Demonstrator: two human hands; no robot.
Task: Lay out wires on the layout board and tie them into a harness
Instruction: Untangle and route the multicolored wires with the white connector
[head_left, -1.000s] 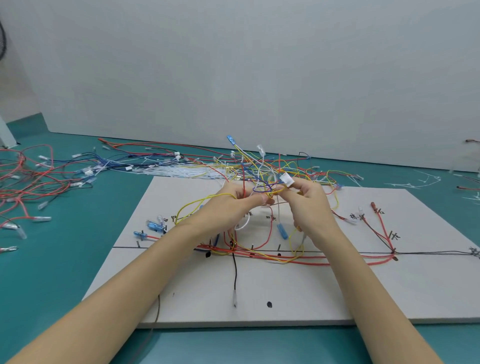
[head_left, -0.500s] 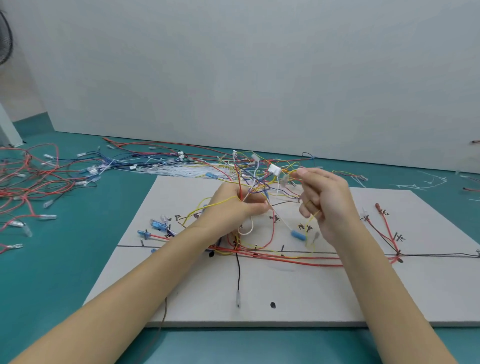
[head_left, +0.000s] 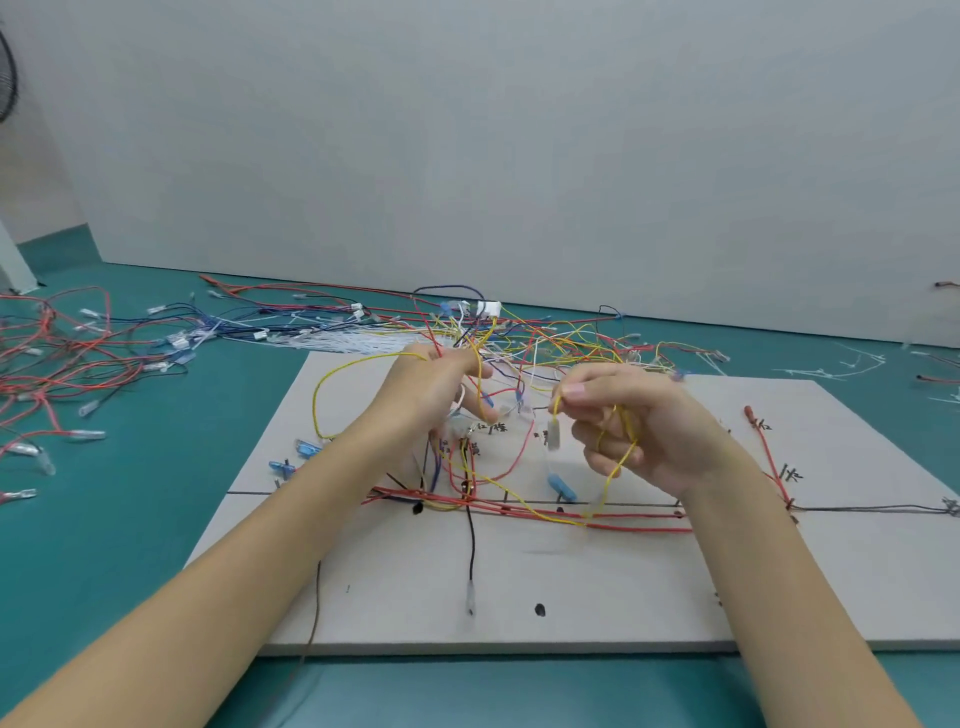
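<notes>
Over the board (head_left: 597, 587), both hands are up w/ wires between them. Left hand (head_left: 431, 395) is closed on a bunch of mixed wires (head_left: 483, 343) rising from the board to the far tangle (head_left: 561, 343); a yellow loop (head_left: 322, 395) bows out to its left. Right hand (head_left: 639, 426) pinches a yellow wire (head_left: 618, 467) thumb to forefinger, other fingers curled w/ the wire looped thru them; a clear terminal (head_left: 554, 435) hangs just below the pinch, and a blue terminal (head_left: 561, 487) dangles lower. Hands are near each other, not touching. On the board, red wires (head_left: 519, 512) run along the black line, w/ a black wire (head_left: 471, 545) dropping toward the near edge. Board sits on a teal table (head_left: 104, 519); more red and blue wires (head_left: 67, 358) lie loose at far left, white ties (head_left: 353, 340) behind the board.
</notes>
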